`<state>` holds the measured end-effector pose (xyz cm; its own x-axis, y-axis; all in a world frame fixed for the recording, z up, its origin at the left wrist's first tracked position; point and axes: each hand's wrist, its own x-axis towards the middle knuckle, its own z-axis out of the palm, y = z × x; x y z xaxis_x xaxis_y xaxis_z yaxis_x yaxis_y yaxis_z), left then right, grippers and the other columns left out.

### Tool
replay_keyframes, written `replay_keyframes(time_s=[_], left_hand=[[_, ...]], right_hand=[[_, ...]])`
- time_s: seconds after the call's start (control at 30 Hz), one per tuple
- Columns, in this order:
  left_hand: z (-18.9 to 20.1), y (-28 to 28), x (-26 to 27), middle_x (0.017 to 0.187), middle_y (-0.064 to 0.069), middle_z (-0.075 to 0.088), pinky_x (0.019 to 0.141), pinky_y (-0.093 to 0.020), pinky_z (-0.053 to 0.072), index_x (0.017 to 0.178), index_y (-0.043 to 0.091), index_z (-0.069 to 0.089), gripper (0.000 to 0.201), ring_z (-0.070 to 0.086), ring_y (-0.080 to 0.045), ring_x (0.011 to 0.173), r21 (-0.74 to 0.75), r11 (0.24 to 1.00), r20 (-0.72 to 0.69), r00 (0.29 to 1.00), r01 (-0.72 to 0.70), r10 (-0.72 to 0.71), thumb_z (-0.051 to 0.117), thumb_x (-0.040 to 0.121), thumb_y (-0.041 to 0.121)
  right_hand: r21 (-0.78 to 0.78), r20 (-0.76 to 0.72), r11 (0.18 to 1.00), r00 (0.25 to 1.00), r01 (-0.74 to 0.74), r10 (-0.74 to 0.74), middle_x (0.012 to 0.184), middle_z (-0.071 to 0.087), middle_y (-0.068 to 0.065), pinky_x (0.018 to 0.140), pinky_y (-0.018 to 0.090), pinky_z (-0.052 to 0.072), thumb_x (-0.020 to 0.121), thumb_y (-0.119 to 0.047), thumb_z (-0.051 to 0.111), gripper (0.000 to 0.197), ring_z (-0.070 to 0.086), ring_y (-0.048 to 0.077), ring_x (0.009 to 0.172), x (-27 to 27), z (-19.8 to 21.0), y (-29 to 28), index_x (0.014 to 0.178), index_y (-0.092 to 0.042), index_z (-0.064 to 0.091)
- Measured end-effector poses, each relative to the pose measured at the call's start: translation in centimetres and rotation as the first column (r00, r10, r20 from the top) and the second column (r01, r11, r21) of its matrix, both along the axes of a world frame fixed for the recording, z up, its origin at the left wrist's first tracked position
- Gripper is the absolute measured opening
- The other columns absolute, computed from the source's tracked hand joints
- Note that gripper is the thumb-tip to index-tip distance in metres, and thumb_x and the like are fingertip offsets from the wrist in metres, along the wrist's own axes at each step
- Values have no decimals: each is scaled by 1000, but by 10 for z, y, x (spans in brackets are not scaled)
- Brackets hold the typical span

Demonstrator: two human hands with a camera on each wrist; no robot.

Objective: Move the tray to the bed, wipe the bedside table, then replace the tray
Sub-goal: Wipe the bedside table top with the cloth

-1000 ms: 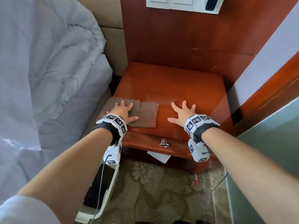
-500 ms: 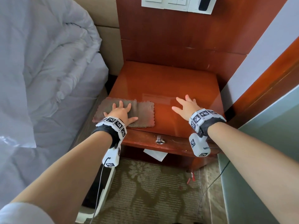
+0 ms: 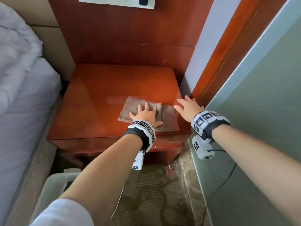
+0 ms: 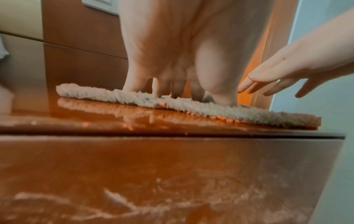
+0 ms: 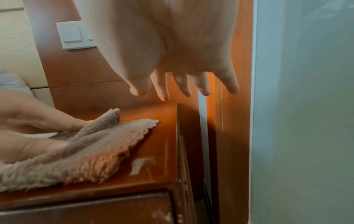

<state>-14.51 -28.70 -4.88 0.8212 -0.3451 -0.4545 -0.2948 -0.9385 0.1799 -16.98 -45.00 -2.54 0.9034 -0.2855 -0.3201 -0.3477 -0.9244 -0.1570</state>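
A grey-brown fluffy cloth point(image 3: 166, 116) point(image 4: 210, 112) point(image 5: 91, 153) lies on the front right part of the glossy red-brown bedside table point(image 3: 101, 95) point(image 4: 95, 119) point(image 5: 161, 145). My left hand point(image 3: 145, 113) point(image 4: 180, 75) presses flat on the cloth with fingers spread. A fold of cloth bunches up beside its thumb. My right hand point(image 3: 187, 106) point(image 5: 184, 84) point(image 4: 277, 78) hovers open above the table's right edge, fingers straight, holding nothing. The bed point(image 3: 21, 88) with its white duvet is at the left. No tray is in view.
A wooden wall panel with a white switch plate point(image 3: 117, 1) point(image 5: 76, 36) rises behind the table. A wooden door frame point(image 3: 228, 51) and a frosted glass panel point(image 3: 260, 111) stand close at the right. A white bin point(image 3: 53, 185) sits on the carpet by the bed.
My left hand has slid the cloth from the table's front left corner to its front right part. My right hand has lifted off the tabletop and moved to the right edge.
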Motion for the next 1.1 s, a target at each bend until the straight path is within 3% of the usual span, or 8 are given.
replay_keyframes(time_s=[0.33, 0.5, 0.6, 0.83, 1.1], left_hand=[[2, 3, -3, 161, -3, -3, 115, -62, 10, 152, 29, 6, 80, -4, -29, 148, -66, 997, 26, 999, 32, -30, 46, 89, 58], [10, 46, 7, 161, -9, 0, 117, -58, 12, 153, 16, 2, 81, 1, -34, 148, -82, 980, 77, 980, -180, 186, 41, 93, 54], [13, 77, 12, 161, -9, 2, 116, -58, 14, 153, 15, 4, 80, 3, -34, 148, -72, 965, 66, 964, -253, 258, 40, 93, 53], [6, 122, 20, 161, -9, 2, 117, -58, 12, 153, 17, 6, 85, 1, -32, 148, -39, 931, 33, 930, -364, 365, 39, 89, 62], [5, 114, 33, 160, -10, -1, 116, -59, 12, 153, 24, 8, 84, -3, -35, 147, -34, 941, 41, 940, -336, 338, 46, 87, 60]], right_hand=[[59, 4, 998, 1000, 14, -15, 160, 12, 1, 115, 59, 15, 100, -46, 27, 50, 8, 32, 148, -11, -2, -3, 147, -30, 28], [96, 67, 990, 993, -108, 101, 160, 13, 3, 115, 57, 20, 100, -43, 34, 51, 10, 33, 147, 2, -4, 35, 148, -33, 25], [88, 93, 967, 969, -238, 230, 161, 6, 2, 117, 57, 13, 100, -39, 38, 52, 4, 32, 148, 7, -6, 63, 149, -36, 22], [79, -132, 931, 922, -356, 363, 161, -4, -9, 111, 69, 6, 99, -41, 38, 53, -8, 31, 148, 15, -24, 96, 147, -47, 16], [56, -155, 965, 952, -258, 264, 160, -8, -13, 104, 76, 8, 100, -44, 34, 54, -12, 27, 148, 25, -24, 65, 147, -49, 10]])
